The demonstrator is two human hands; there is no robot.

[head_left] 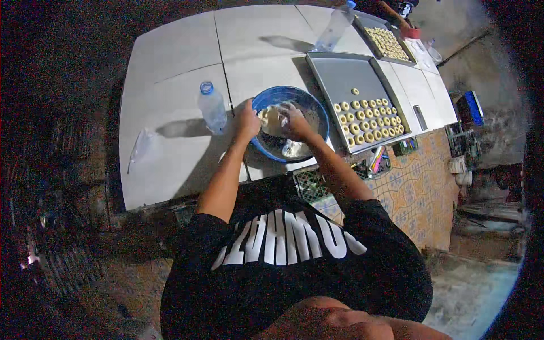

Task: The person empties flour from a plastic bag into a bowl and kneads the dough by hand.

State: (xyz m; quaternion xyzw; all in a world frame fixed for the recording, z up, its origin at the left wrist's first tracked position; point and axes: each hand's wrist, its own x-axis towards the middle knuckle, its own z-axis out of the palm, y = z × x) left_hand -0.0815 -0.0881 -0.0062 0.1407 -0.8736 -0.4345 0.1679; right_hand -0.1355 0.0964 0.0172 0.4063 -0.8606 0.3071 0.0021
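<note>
1. We hold our left hand (247,122) forward, its finger closure too unclear to tell.
2. Our right hand (294,123) sits near, to the left hand's right, not touching it; its fingers are blurred.
3. Behind the hands, our bare forearms slant inward toward each other.

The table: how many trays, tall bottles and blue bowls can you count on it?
Near tray and far tray: 2
Near bottle and far bottle, both tall: 2
Blue bowl: 1
Total: 5
</note>
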